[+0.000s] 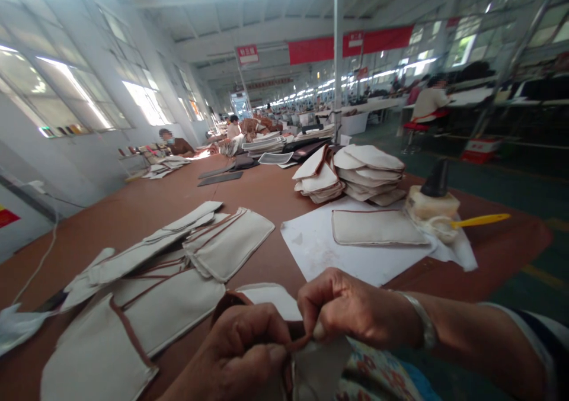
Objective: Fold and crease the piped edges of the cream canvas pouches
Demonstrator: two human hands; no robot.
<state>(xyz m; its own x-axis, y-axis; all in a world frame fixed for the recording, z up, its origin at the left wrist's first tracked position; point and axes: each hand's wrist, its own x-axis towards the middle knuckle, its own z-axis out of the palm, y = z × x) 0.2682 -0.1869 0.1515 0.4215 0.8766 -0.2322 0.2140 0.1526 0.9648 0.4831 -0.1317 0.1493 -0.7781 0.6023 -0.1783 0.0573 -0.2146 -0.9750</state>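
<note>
- Pinching tight now, with thumb and bent forefinger of the left hand (242, 355), the brown edging (300, 343) of a pale piece (320, 370).
- Gripping likewise, just beside, with thumb and curled fingers of the right hand (351, 311) on that same edging.
- Holding the pale piece low, at the bottom of the view, before the near side of the table (169, 196); impossible to make out its whole outline.
- Look past the knuckles: find a rounded panel (269, 295), pale too.
- Glance below the right wrist and catch a floral cloth (377, 372).
- Swing left, across overlapping brown-edged panels (175, 306) spread over the brown tabletop.
- Now ahead, to a white sheet (306, 244) with a rectangular panel (377, 227) lying on it, and just behind, piled panels (371, 173).
- Move right, to a black-coned container (433, 202) beside a yellow handle (482, 220).
- Farther off, spot a seated co-worker (429, 103) at right, another person (180, 146) beyond the table at left, and a red banner (382, 39) overhead.
</note>
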